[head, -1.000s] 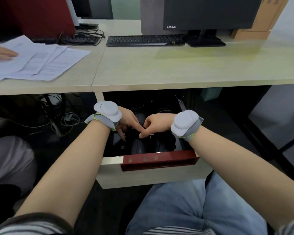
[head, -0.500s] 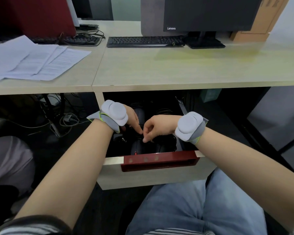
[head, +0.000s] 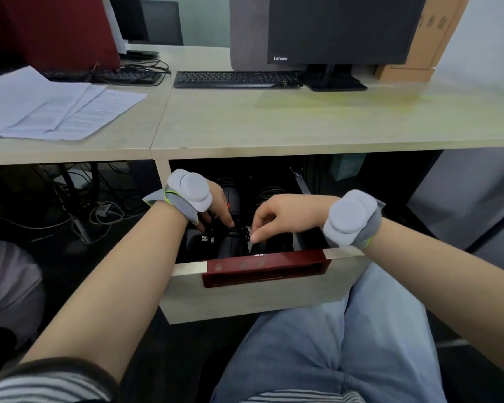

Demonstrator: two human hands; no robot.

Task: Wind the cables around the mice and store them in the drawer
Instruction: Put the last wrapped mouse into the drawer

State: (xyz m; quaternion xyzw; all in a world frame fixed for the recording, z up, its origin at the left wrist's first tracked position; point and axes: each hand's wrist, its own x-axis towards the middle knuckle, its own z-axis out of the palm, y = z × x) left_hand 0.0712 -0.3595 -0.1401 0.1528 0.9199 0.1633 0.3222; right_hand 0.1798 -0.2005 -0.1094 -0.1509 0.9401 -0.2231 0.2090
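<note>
The drawer (head: 245,298) under the desk is pulled out, with a dark red handle recess in its front. Several black mice lie inside it. One mouse (head: 232,246) sits at the front middle with black cable (head: 240,229) bunched on top, and its USB plug (head: 205,238) lies to the left. My left hand (head: 216,209) reaches into the drawer, fingertips down on that cable. My right hand (head: 285,213) is opposite, thumb and forefinger pinching the same cable. Two more wound mice (head: 269,193) lie further back, partly hidden by my hands.
The desk edge (head: 303,146) overhangs the drawer's back. A keyboard (head: 236,80), a monitor (head: 341,30) and loose papers (head: 56,112) lie on top. Tangled cables (head: 105,210) hang under the left desk. My knees are just below the drawer front.
Both hands have stayed over the front mouse, drawing slightly apart while working its cable. Another person's hand at the far left on the papers has gone from view.
</note>
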